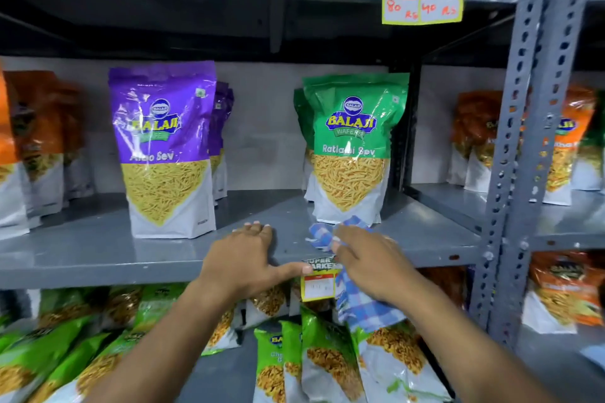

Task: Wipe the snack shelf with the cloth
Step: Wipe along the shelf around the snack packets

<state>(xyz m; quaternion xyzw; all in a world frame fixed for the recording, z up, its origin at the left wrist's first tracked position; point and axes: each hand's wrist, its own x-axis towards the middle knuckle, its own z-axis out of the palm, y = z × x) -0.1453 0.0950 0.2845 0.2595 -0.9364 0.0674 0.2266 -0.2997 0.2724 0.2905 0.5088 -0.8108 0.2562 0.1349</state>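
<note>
The right hand [363, 258], just right of centre in the lower half of the frame, grips a blue-and-white checked cloth [363, 307]. One bunched end pokes out above the fingers onto the grey snack shelf [98, 249], while the longer tail hangs down over the shelf's front lip. The left hand [245, 258] rests on the shelf edge at centre frame, fingers straight and flat on the top, thumb stretched along the front lip toward a small yellow price tag [319, 283]; it holds nothing.

Just behind the cloth stands a green Ratlami Sev pouch [352, 147], very near the bunched end; whether they touch I cannot tell. A purple Aloo Sev pouch [163, 147] stands left of centre, with bare shelf between the two.

The main risk, as I judge it, is the green pouch: a wipe pushed back or to the right would nudge its base and could tip it into the pouches behind it. The hanging tail could snag the price tag and pull it off, or drag across the green packets [288, 366] on the shelf below and shift them. With so little cloth on the shelf top, a stroke might also clean poorly.
</note>
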